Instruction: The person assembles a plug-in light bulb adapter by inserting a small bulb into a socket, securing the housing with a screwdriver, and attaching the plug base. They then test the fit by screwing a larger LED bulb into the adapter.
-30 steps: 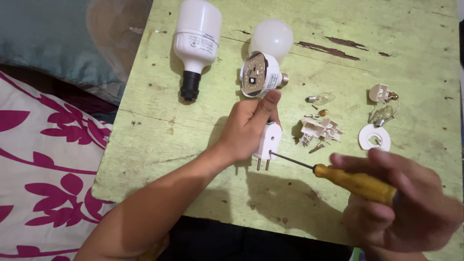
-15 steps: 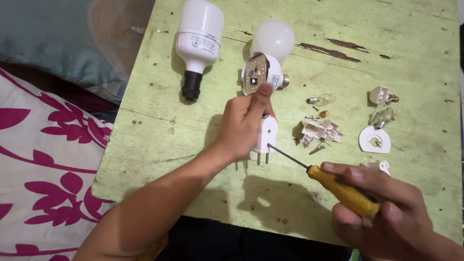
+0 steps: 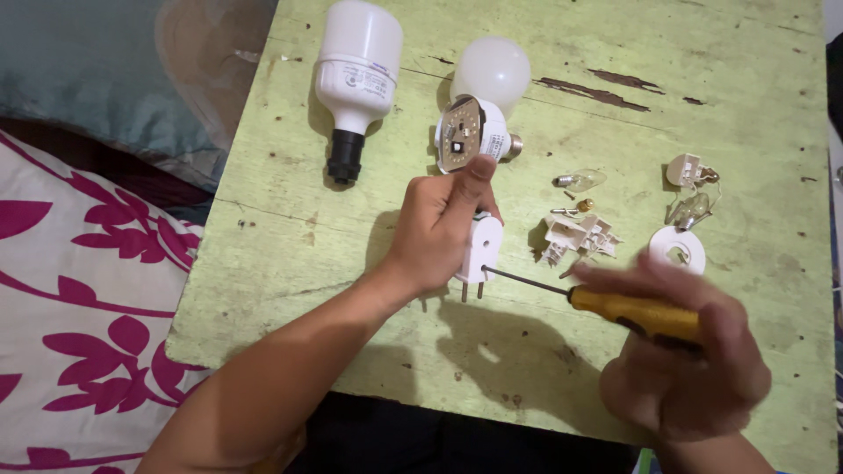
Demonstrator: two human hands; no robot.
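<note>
- A home, likely a bedroom: white bedding with magenta leaf print (image 3: 79, 316) and a teal cushion (image 3: 79, 70).
- A worn, pale-green painted wooden worktop (image 3: 351, 290) stands beside them.

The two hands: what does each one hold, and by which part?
The left hand grips the white plug around its body, pins pointing down. The right hand holds the screwdriver by its yellow handle, tip at the plug.

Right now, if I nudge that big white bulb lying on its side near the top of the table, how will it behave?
The big white bulb lies on its rounded side, so it would probably roll, likely curving because its black base is narrower. Its body looks like plastic, so it is probably light and not very fragile. The table is rough and chipped, which may slow it.
</note>
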